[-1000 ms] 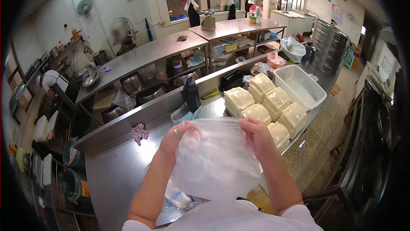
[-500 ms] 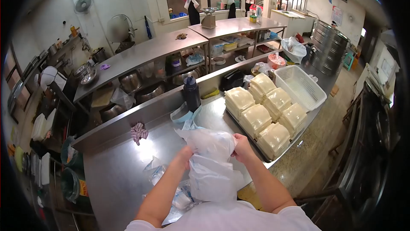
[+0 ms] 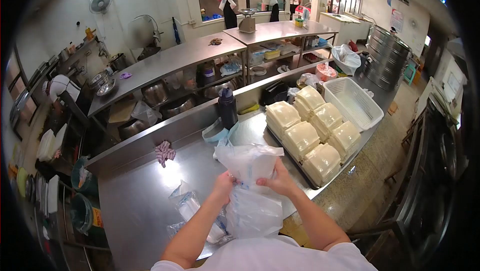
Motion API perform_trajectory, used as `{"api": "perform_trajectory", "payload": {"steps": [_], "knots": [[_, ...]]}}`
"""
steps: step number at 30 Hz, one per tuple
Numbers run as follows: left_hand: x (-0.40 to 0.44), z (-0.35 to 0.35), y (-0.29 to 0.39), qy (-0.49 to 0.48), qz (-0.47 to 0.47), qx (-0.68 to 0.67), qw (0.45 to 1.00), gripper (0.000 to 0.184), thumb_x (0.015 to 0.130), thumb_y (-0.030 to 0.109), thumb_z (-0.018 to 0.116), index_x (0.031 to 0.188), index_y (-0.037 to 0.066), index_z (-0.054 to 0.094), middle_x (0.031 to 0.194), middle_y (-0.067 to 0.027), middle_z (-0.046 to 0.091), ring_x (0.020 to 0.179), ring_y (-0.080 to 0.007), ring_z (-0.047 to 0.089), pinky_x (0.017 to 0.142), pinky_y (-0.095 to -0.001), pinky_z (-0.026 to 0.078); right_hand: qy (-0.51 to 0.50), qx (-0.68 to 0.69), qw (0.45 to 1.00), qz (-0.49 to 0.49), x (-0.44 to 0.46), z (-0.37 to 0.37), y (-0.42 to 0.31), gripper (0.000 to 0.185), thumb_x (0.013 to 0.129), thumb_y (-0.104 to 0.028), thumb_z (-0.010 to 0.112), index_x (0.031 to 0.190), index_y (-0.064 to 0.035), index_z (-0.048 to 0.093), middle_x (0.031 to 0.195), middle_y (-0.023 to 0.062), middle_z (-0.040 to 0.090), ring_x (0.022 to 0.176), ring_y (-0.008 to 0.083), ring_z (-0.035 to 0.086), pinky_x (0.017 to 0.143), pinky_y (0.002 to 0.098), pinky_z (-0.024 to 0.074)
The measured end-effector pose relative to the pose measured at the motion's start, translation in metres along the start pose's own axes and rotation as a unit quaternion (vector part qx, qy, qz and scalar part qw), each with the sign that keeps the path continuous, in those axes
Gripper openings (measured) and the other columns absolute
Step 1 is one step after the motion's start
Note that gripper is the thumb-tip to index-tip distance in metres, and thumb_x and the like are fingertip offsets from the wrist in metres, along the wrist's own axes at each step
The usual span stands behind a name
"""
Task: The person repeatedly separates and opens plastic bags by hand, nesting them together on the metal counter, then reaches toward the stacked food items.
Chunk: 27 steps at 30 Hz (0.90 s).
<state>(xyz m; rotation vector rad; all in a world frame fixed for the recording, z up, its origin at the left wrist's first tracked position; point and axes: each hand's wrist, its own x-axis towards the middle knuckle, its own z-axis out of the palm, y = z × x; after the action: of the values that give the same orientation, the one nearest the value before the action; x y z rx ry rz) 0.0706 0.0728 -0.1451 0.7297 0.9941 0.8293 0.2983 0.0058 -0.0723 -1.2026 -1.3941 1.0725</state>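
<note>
A translucent white plastic bag (image 3: 247, 163) hangs in front of my chest, its lower part spread near the counter's edge. My left hand (image 3: 224, 187) is closed on the bag's left side. My right hand (image 3: 278, 180) grips its right side, the thumb lying across the plastic. Beneath my left forearm lie clear plastic packets (image 3: 189, 207) with blue print. Beyond the bag is a light blue face mask (image 3: 216, 132), next to a dark bottle (image 3: 227, 109). To the right, several stacks of cream-coloured square sheets (image 3: 302, 138) stand on a dark tray.
The steel counter (image 3: 135, 191) has a raised back edge. A striped cloth (image 3: 164, 153) lies on its left part. At the right end are a white plastic basket (image 3: 353, 103) and tall metal steamers (image 3: 385, 59). A person (image 3: 65, 89) bends at the far left.
My right hand has moved down and inward on the bag, its thumb now across the front. The bag's upper part has dropped slightly and spread toward the right.
</note>
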Motion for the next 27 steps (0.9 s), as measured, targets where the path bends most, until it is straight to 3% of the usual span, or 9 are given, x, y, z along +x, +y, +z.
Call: {"api": "perform_trajectory", "payload": {"steps": [2, 5, 7, 11, 14, 17, 20, 26, 27], "knots": [[-0.020, 0.008, 0.014, 0.027, 0.087, 0.152, 0.984, 0.012, 0.089, -0.005, 0.059, 0.092, 0.004, 0.066, 0.092, -0.0063, 0.066, 0.085, -0.0157, 0.064, 0.072, -0.0321, 0.052, 0.001, 0.007, 1.000, 0.026, -0.007, -0.007, -0.006, 0.107, 0.062, -0.023, 0.098, 0.146, -0.0011, 0.037, 0.142, 0.0136, 0.052, 0.130, 0.0246, 0.050, 0.110, 0.0387, 0.0403], [-0.045, 0.011, 0.043, 0.072, 0.180, 0.121, 0.973, 0.011, 0.086, -0.007, 0.064, 0.090, 0.003, 0.067, 0.087, -0.0062, 0.069, 0.084, -0.0116, 0.063, 0.073, -0.0299, 0.052, 0.094, -0.052, 0.992, -0.072, -0.008, -0.022, -0.017, 0.098, 0.064, -0.023, 0.096, 0.144, -0.0012, 0.044, 0.147, 0.0138, 0.046, 0.133, 0.0247, 0.048, 0.111, 0.0386, 0.0398], [-0.032, -0.002, 0.035, -0.051, 0.288, 0.169, 0.941, 0.010, 0.088, -0.002, 0.068, 0.097, 0.001, 0.070, 0.087, -0.0053, 0.071, 0.081, -0.0097, 0.061, 0.073, -0.0280, 0.051, 0.048, -0.060, 0.993, -0.092, 0.006, -0.022, -0.015, 0.089, 0.064, -0.024, 0.096, 0.138, -0.0015, 0.052, 0.142, 0.0136, 0.053, 0.129, 0.0245, 0.052, 0.109, 0.0383, 0.0419], [-0.042, 0.031, 0.022, -0.003, 0.203, 0.301, 0.932, 0.026, 0.088, 0.008, 0.076, 0.112, -0.003, 0.071, 0.092, -0.0037, 0.074, 0.080, -0.0078, 0.059, 0.073, -0.0260, 0.050, -0.021, -0.042, 0.996, 0.072, 0.009, 0.004, -0.035, 0.075, 0.062, -0.026, 0.096, 0.126, -0.0021, 0.064, 0.123, 0.0129, 0.067, 0.116, 0.0228, 0.061, 0.101, 0.0369, 0.0487], [-0.042, 0.024, 0.016, -0.023, 0.210, 0.351, 0.912, 0.040, 0.088, 0.013, 0.079, 0.123, -0.003, 0.068, 0.091, -0.0041, 0.074, 0.079, -0.0083, 0.059, 0.073, -0.0275, 0.051, 0.001, 0.034, 0.998, -0.044, 0.005, 0.008, -0.008, 0.073, 0.063, -0.028, 0.096, 0.123, -0.0016, 0.065, 0.108, 0.0108, 0.072, 0.105, 0.0212, 0.066, 0.093, 0.0362, 0.0530], [-0.056, 0.016, 0.025, -0.008, 0.211, 0.375, 0.903, 0.056, 0.089, 0.020, 0.080, 0.135, -0.003, 0.059, 0.094, -0.0055, 0.074, 0.079, -0.0084, 0.059, 0.075, -0.0268, 0.051, -0.004, -0.097, 0.995, 0.004, -0.010, -0.003, -0.018, 0.066, 0.068, -0.029, 0.093, 0.121, -0.0010, 0.065, 0.111, 0.0123, 0.070, 0.105, 0.0204, 0.065, 0.091, 0.0365, 0.0540], [-0.084, 0.003, 0.023, -0.016, 0.207, 0.228, 0.951, 0.080, 0.088, 0.033, 0.082, 0.148, -0.004, 0.045, 0.102, -0.0061, 0.075, 0.079, -0.0066, 0.057, 0.078, -0.0243, 0.050, 0.162, -0.037, 0.976, 0.142, -0.055, -0.014, 0.016, 0.060, 0.074, -0.029, 0.090, 0.119, 0.0004, 0.065, 0.111, 0.0145, 0.070, 0.106, 0.0200, 0.064, 0.090, 0.0367, 0.0540], [-0.134, 0.001, 0.046, -0.168, 0.189, 0.113, 0.961, 0.111, 0.073, 0.066, 0.078, 0.152, 0.000, 0.039, 0.113, -0.0108, 0.072, 0.101, -0.0109, 0.065, 0.087, -0.0259, 0.051, -0.046, 0.096, 0.984, 0.142, -0.092, 0.042, -0.025, 0.041, 0.084, -0.028, 0.082, 0.110, 0.0022, 0.070, 0.094, 0.0100, 0.072, 0.087, 0.0166, 0.067, 0.082, 0.0318, 0.0545], [-0.136, 0.002, 0.051, -0.192, 0.191, 0.099, 0.957, 0.107, 0.075, 0.062, 0.080, 0.152, -0.001, 0.040, 0.114, -0.0113, 0.072, 0.102, -0.0111, 0.065, 0.087, -0.0261, 0.052, -0.086, 0.077, 0.978, 0.174, -0.087, 0.047, -0.028, 0.036, 0.086, -0.026, 0.080, 0.107, 0.0020, 0.071, 0.091, 0.0083, 0.072, 0.083, 0.0160, 0.066, 0.079, 0.0314, 0.0538]]}}
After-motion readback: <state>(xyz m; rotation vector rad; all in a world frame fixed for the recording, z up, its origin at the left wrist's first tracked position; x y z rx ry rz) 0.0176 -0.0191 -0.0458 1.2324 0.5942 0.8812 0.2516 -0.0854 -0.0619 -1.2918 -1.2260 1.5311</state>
